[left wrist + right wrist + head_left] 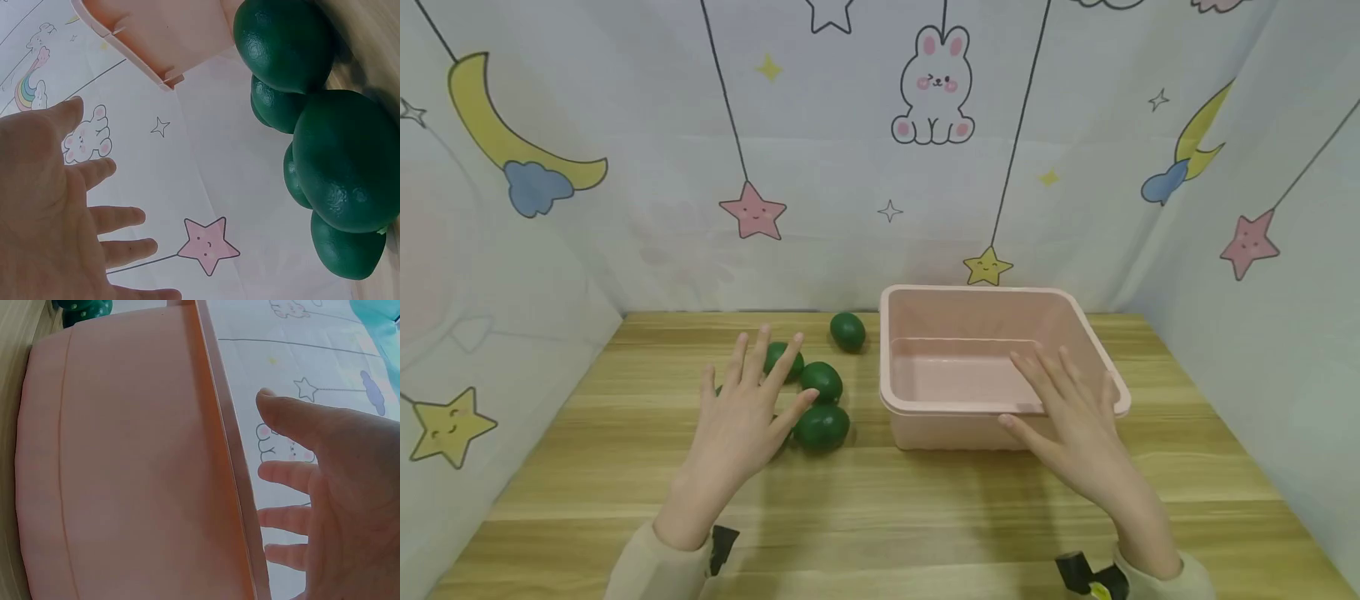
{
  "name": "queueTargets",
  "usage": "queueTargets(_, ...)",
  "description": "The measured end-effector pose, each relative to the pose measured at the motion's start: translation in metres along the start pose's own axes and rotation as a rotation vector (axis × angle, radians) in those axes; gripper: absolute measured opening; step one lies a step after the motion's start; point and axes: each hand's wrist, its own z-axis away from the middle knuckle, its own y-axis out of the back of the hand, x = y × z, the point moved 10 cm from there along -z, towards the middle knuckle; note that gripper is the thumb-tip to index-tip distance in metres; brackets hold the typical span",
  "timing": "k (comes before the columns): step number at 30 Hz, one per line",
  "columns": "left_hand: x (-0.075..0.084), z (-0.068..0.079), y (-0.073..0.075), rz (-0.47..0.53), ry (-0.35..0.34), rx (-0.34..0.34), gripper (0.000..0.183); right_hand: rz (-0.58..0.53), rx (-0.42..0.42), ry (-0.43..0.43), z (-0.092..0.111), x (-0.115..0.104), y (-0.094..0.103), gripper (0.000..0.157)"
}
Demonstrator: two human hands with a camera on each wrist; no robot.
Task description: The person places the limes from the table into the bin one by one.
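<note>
My left hand point(741, 425) hovers with spread, straight fingers above a group of smooth, dark green oval fruits point(822, 427), hiding part of it. One more green fruit point(847, 332) sits farther back, near the box. Seen from the left wrist, several of these glossy fruits point(347, 159) lie close together beside the hand, which holds nothing. At the right stands a pink plastic box point(973, 429) with its top uncovered. My right hand point(1078, 425), fingers apart and holding nothing, is over the box's front right part; the right wrist view has the hand point(353, 494) above the rim.
A wood-grain table point(880, 517) bears the fruits and the box. White cloth point(835, 150) printed with stars, moons and a rabbit hangs behind the table and along both sides. A black strap piece point(722, 548) is on the left wrist, and another point(1075, 572) on the right.
</note>
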Motion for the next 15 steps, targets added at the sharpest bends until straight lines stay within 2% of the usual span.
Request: queueTargets(15,-0.0043,0.0023,-0.0034,-0.007,-0.007,0.018,0.068,-0.021,0.021,0.030,-0.0028,-0.0020,0.0002,0.066)
